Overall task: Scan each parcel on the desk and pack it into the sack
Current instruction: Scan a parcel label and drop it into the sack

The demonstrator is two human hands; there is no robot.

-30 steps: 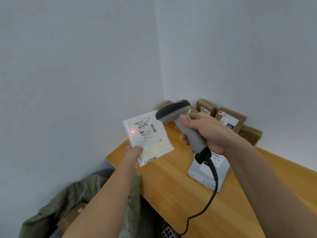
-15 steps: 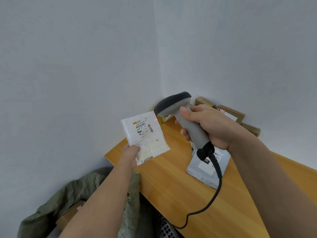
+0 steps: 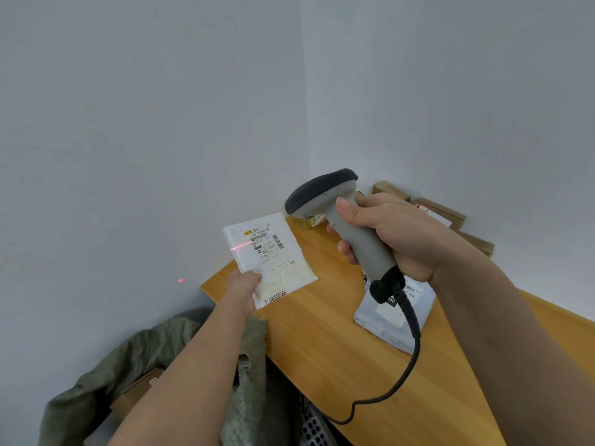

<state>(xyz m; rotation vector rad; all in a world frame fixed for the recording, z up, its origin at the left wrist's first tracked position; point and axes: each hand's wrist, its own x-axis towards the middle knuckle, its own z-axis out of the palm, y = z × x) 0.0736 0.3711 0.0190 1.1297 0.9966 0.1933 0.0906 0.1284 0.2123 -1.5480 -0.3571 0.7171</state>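
White padded mailer parcel [image 3: 269, 257] with a printed barcode label is held up in the air above the far left corner of the light wooden desk [image 3: 338, 342], pinched at its near left corner by the left hand [image 3: 245, 286], thumb on the front face. A thin red laser line crosses the left part of the label; a separate red dot falls on the grey wall to the left. Right hand [image 3: 391, 235] is wrapped around the grip of a grey corded handheld barcode scanner [image 3: 338, 217], its dark head aimed left at the parcel and its black cable [image 3: 407, 349] trailing down over the desk. Grey plastic mailer bag [image 3: 391, 320] lies flat on the desk under the scanner. Brown cardboard boxes [image 3: 441, 209] stand against the far wall. Olive green woven sack [image 3: 154, 362] sits open, low, left of the desk, a cardboard box [image 3: 136, 392] visible inside.
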